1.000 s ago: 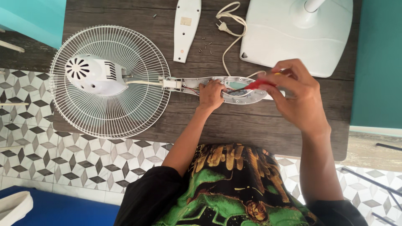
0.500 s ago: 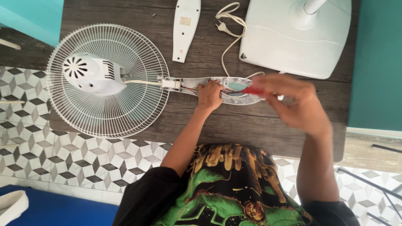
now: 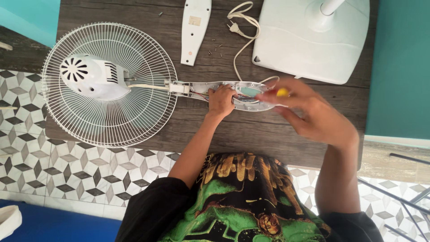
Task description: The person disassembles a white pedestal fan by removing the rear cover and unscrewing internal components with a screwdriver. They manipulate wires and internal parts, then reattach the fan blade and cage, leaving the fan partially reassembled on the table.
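A person in a black shirt with a green and gold print leans over a dark wooden desk (image 3: 134,130), both hands at the opened control housing (image 3: 244,95) of a white fan lying flat across the middle of the frame. The left hand (image 3: 221,101) presses down on the housing, fingers curled over its edge; the right hand (image 3: 313,114), blurred, pinches a small tool with a yellow tip (image 3: 282,92) just above the housing's right end. The work looks well begun but unfinished: the housing's long white cover (image 3: 195,30) is already off and lies apart at upper centre, a few loose screws (image 3: 216,48) scattered beside it, while the wiring inside stays exposed. At left the fan's wire grille (image 3: 103,121) and motor casing (image 3: 92,76) remain assembled, overhanging the desk edge above patterned tiles. Farther back, the power cord and plug (image 3: 237,27) loop close to the housing, and the broad white base (image 3: 313,40) crowds the upper right.
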